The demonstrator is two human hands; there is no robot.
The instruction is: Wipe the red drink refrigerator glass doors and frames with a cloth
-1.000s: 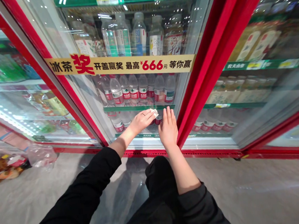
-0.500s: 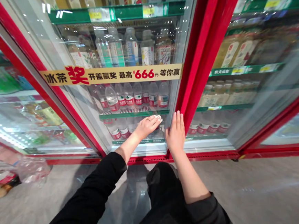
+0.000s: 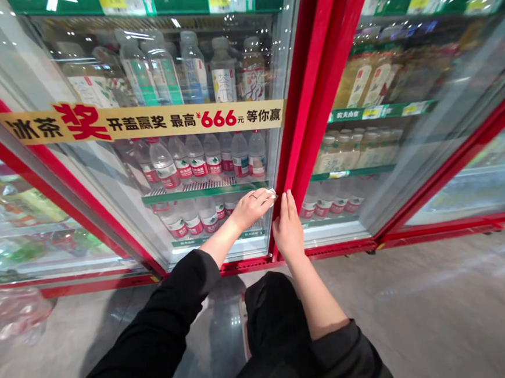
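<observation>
My left hand (image 3: 253, 208), with a dark ring on one finger, presses a crumpled white tissue (image 3: 272, 194) to the lower right of the glass door (image 3: 219, 212). Only a small piece of the tissue shows past the fingertips. Close beside it, my right hand (image 3: 289, 227) lies flat on the red door frame (image 3: 297, 168), fingers straight and together, holding nothing. Behind the glass, water bottles (image 3: 197, 158) with red labels line the lower shelves. A yellow banner strip (image 3: 177, 120) with Chinese lettering crosses the door above my hands.
Another glass door with shelves of drinks (image 3: 363, 151) is to the right of the frame, and more cooler shelves (image 3: 22, 213) stand at the left. Clear plastic-wrapped goods (image 3: 13, 312) lie on the grey floor (image 3: 441, 314) at far left. My knee (image 3: 273, 309) is just below the hands.
My left hand has slid right along the glass with the tissue, nearer to the red frame and my right hand. The right hand stays on the frame; the whole view has turned to the right.
</observation>
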